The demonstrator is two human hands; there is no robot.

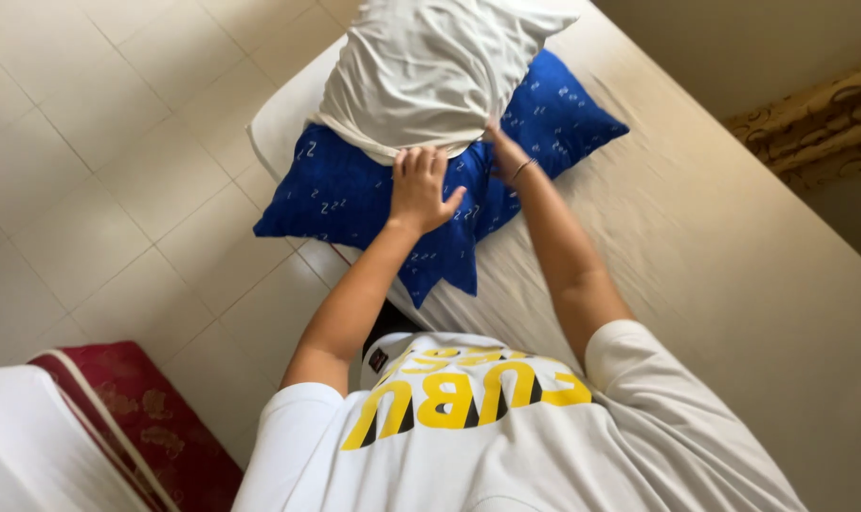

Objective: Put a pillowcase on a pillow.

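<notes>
A blue patterned pillow [340,194] lies on the near corner of a bed, half covered by a white pillowcase [421,71] pulled over its far end. My left hand [419,187] presses flat on the blue pillow just below the pillowcase's edge, fingers spread. My right hand [506,152] grips the hem of the white pillowcase at the pillow's middle; a thin bracelet circles that wrist. My fingers there are partly hidden under the cloth.
The bed's beige mattress [715,246] stretches right and away. White tiled floor [99,190] lies to the left. A dark red patterned cushion [146,417] and a white surface sit at lower left. A gold-patterned curtain [828,123] hangs at the right.
</notes>
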